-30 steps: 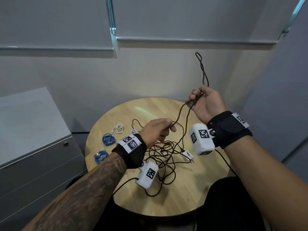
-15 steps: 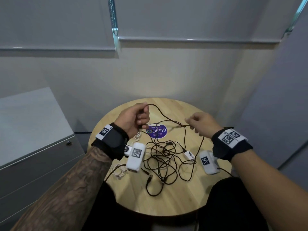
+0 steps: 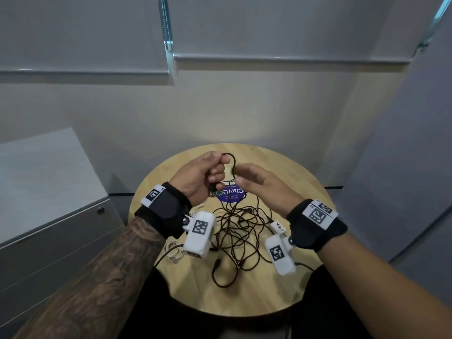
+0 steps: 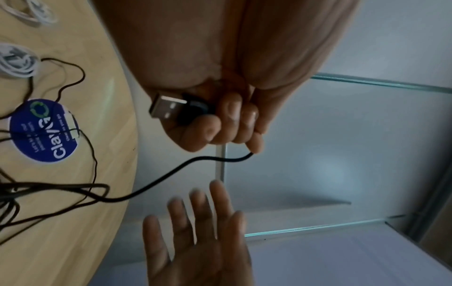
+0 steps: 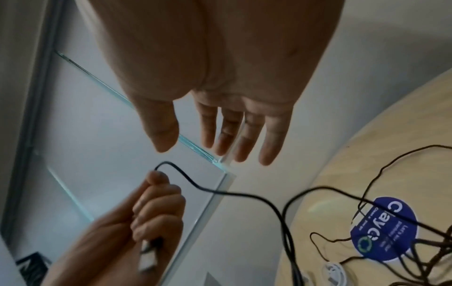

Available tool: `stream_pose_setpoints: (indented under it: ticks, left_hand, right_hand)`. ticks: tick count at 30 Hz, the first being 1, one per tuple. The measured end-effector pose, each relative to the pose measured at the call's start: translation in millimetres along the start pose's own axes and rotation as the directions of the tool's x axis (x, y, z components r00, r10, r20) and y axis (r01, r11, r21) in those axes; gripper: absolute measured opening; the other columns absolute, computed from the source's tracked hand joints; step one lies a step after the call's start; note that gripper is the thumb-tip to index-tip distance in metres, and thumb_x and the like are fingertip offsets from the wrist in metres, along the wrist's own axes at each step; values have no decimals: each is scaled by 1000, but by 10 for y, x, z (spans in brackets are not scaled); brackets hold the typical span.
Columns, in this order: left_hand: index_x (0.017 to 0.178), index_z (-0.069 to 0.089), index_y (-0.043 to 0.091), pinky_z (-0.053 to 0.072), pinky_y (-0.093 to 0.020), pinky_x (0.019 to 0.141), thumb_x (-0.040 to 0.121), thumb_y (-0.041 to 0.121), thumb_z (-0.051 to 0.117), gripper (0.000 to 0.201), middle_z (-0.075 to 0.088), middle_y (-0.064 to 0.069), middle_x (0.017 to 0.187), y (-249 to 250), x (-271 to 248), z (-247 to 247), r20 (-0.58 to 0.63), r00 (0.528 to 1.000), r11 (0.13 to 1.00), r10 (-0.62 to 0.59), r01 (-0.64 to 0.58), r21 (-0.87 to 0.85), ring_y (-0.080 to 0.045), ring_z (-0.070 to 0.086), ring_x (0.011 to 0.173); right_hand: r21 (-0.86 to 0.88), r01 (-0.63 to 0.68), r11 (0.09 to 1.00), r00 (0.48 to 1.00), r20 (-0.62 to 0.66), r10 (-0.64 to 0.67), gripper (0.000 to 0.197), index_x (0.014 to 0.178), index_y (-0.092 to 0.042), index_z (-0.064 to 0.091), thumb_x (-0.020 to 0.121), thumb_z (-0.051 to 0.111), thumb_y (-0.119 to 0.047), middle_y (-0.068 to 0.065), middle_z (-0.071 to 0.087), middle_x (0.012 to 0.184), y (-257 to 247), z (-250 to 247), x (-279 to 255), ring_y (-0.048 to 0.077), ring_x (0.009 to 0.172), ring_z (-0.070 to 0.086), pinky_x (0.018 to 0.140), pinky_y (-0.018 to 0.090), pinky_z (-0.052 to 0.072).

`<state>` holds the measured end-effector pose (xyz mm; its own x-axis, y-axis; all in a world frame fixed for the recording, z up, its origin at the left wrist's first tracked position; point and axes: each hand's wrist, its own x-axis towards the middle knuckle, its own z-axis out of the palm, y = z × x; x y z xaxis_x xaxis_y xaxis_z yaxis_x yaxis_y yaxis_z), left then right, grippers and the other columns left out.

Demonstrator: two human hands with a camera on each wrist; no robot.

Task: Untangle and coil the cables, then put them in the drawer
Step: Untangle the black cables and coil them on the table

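Head view: left hand (image 3: 198, 178) around cable (image 3: 233, 167)

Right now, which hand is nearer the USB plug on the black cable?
Left. The left hand grips the black cable just behind the USB plug. The right hand is open beside it, touching neither.

Round wooden table (image 3: 281, 285), tangled black cables (image 3: 234, 231)

Dim, soft indoor light; wide-angle bending at edges; wrist views grainy, with motion-blurred fingers.
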<state>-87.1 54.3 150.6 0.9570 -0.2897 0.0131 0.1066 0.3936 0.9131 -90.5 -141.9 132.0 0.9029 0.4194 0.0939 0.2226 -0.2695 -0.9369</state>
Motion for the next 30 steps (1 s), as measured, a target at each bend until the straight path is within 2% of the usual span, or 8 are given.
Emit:
stream_pose_setpoints:
  ticks: [4, 6, 8, 12, 16, 20, 25, 30]
  left_hand:
    - [86, 58, 11, 25, -20, 43, 102, 23, 41, 26, 26, 6, 56, 5, -26, -4, -8, 999, 997, -38, 38, 62, -7, 23, 47]
    - [83, 59, 10, 18, -20, 43, 100, 21, 39, 28, 22, 7, 53, 3, -82, -28, 23, 988, 977, -155, 150, 154, -8, 17, 46]
    - [80, 57, 9, 15, -22, 44, 92, 18, 36, 26, 18, 7, 52, 10, -163, 15, 137, 952, 952, -275, 249, 175, -10, 13, 47]
    - [85, 53, 9, 28, -24, 46, 85, 10, 35, 18, 27, 6, 55, 69, -154, 134, 241, 956, 960, -165, 212, -184, -10, 23, 47]
    - [97, 57, 6, 58, -34, 74, 96, 4, 41, 16, 61, -1, 73, -132, -2, 100, -78, 997, 924, 2, -32, -382, -14, 62, 65]
    - [98, 57, 7, 54, -36, 90, 102, 5, 36, 21, 72, -11, 100, -369, 66, -79, -223, 971, 923, 91, -166, -346, -23, 71, 97]
    - [99, 62, 0, 57, -36, 87, 99, -3, 42, 19, 72, -16, 96, -549, 72, -138, -241, 937, 967, 254, -245, 66, -31, 71, 94]
    - [89, 63, -6, 50, -20, 65, 96, -5, 47, 17, 66, -8, 74, -579, 13, -238, -123, 965, 821, 230, -125, 558, -12, 65, 63]
  right_hand:
    - [156, 31, 987, 994, -108, -14, 13, 96, -10, 59, 103, 51, -18, -6, 58, 66, -91, 78, 3, 10, 60, 58, 79, 40, 51]
    - [55, 67, 996, 951, -306, -47, 15, 94, -9, 61, 102, 54, -19, -10, 48, 64, -93, -24, 41, 4, 53, 43, 63, 29, 44]
    - [-101, 87, 991, 919, -375, -119, 16, 93, -9, 65, 100, 59, -23, -10, 53, 69, -61, -99, 77, 0, 60, 46, 65, 22, 41]
    - [-130, 58, 990, 977, -197, -83, 17, 95, -14, 70, 102, 56, -22, -19, 54, 58, 51, 73, 19, -3, 55, 46, 60, 20, 37]
    - [-173, 18, 985, 1000, 24, -15, 21, 114, -26, 67, 105, 48, -23, -1, 43, 64, 172, 366, -141, 11, 55, 43, 53, 30, 47]
    - [-271, -11, 963, 990, 130, 48, 17, 104, -18, 67, 102, 51, -25, -9, 52, 59, 215, 436, -268, 2, 49, 48, 55, 28, 46]
    - [-315, -36, 949, 993, 93, 69, 20, 80, -18, 64, 98, 59, -26, -8, 59, 56, 152, 222, -329, 4, 49, 51, 58, 28, 44]
    - [-375, -7, 927, 999, 34, 21, 29, 78, -14, 69, 97, 61, -35, 4, 57, 65, -85, 12, -362, 11, 58, 48, 60, 30, 39]
